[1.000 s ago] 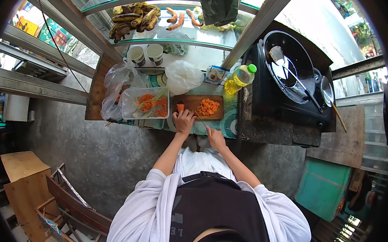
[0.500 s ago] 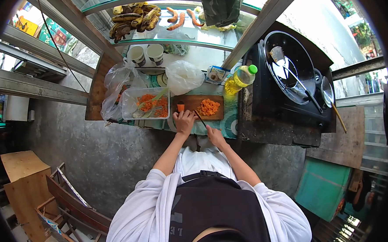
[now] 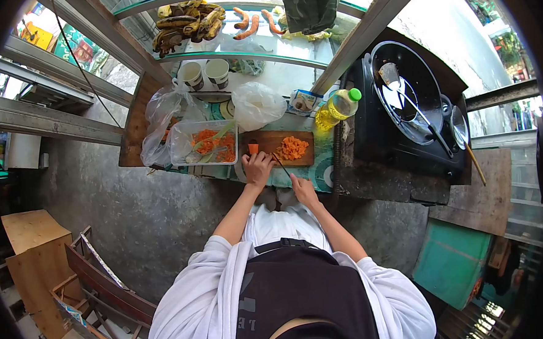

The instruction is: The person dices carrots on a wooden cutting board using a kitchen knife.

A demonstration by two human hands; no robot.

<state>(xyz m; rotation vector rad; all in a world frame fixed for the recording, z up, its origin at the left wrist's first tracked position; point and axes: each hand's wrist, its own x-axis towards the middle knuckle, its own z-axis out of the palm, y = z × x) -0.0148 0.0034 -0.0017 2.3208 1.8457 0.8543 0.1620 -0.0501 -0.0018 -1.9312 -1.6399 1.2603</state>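
Observation:
At the left end of the wooden cutting board (image 3: 270, 137), my left hand (image 3: 258, 169) bends its fingers over a piece of carrot (image 3: 253, 149), whose orange end sticks out past the fingertips. My right hand (image 3: 304, 190) is closed around the handle of a knife (image 3: 281, 163). The blade points up and left, its tip close to my left fingers. A heap of chopped carrot (image 3: 292, 148) lies on the board's right half. Left of the board sits a clear plastic container (image 3: 178, 151) with shredded carrot (image 3: 224, 148) and a pale green utensil in it.
An oil bottle (image 3: 341, 107) with a green cap stands behind the board. To the right, a black wok (image 3: 423, 75) with a ladle rests on a stove (image 3: 381, 151). Plastic bags (image 3: 258, 106) and two cups (image 3: 217, 72) are behind. Bananas (image 3: 187, 26) lie on the glass shelf.
Both hands stay in nearly the same place. The knife and my right hand have shifted very slightly; the carrot piece remains under my left fingers.

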